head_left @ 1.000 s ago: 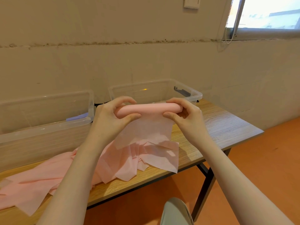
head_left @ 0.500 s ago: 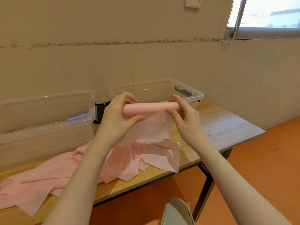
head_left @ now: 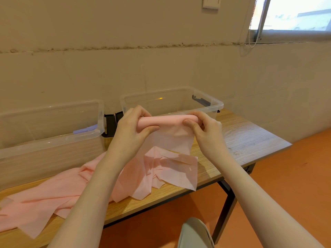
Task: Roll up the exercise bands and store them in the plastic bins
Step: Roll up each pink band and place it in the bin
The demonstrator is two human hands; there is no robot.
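Nearest to me, a knee (head_left: 194,233) poked up below the tabletop's (head_left: 250,140) front edge, cut off by the frame, so I could not tell how the person was seated. The loose tail of the pink band (head_left: 136,176) lay crumpled along the front edge, running off toward the left corner and out of view; I could not see its end, so I could only judge that a good deal was left to wind.

Above it, I had both hands raised off the tabletop. The left hand (head_left: 132,129) pinched one end of the roll (head_left: 164,120) between thumb and fingers, and the right hand (head_left: 204,129) clenched the other end the same way. Held in the air like that, I judged, the hanging sheet kept itself taut and fed cleanly into the roll.

Just behind the roll stood the right bin (head_left: 213,106), open, probably where the roll would go. Its floor was hidden by my hands. The left bin (head_left: 53,138) by the wall held something pale purple (head_left: 84,130), perhaps another band, too blurred through the plastic to tell.
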